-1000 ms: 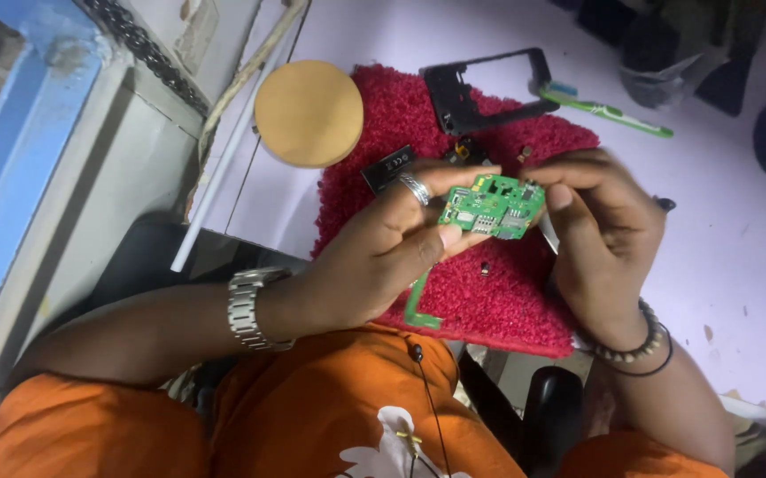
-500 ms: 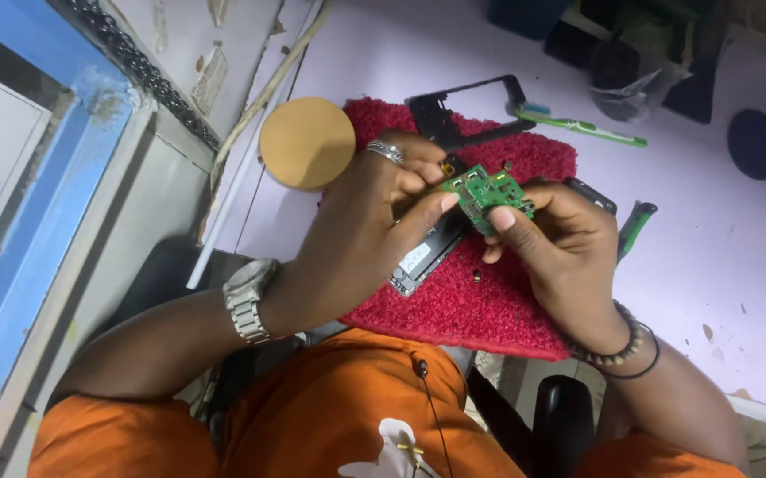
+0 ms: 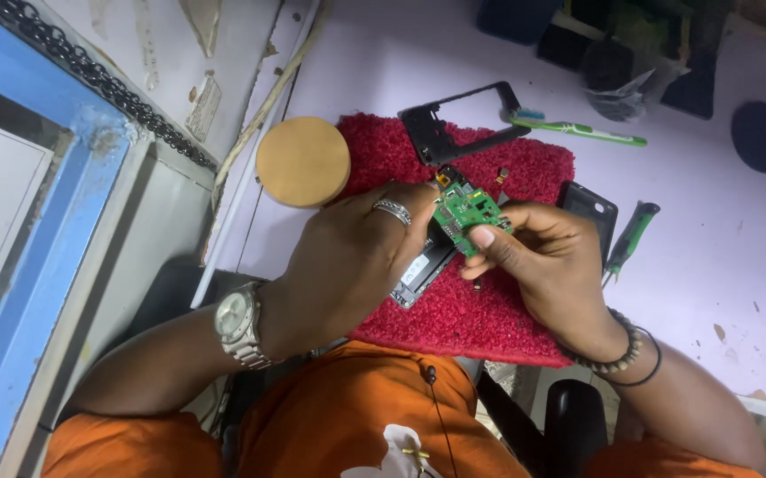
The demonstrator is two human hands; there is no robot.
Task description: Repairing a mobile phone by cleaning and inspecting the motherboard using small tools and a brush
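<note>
My left hand (image 3: 356,257) and right hand (image 3: 547,257) both pinch a green circuit board (image 3: 464,211) at frame centre. It sits above a red mat (image 3: 489,310), over a dark phone body (image 3: 420,273).

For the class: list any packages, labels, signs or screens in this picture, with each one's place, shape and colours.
Clear crinkled plastic bag: top of the table, beside the green toothbrush.
Flat dark panel, maybe a screen: right of the red mat, rectangular, black.
No labels or signs can be made out.

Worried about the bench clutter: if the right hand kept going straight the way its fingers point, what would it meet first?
Probably the green circuit board pinched in the right hand, then the left hand.
</note>
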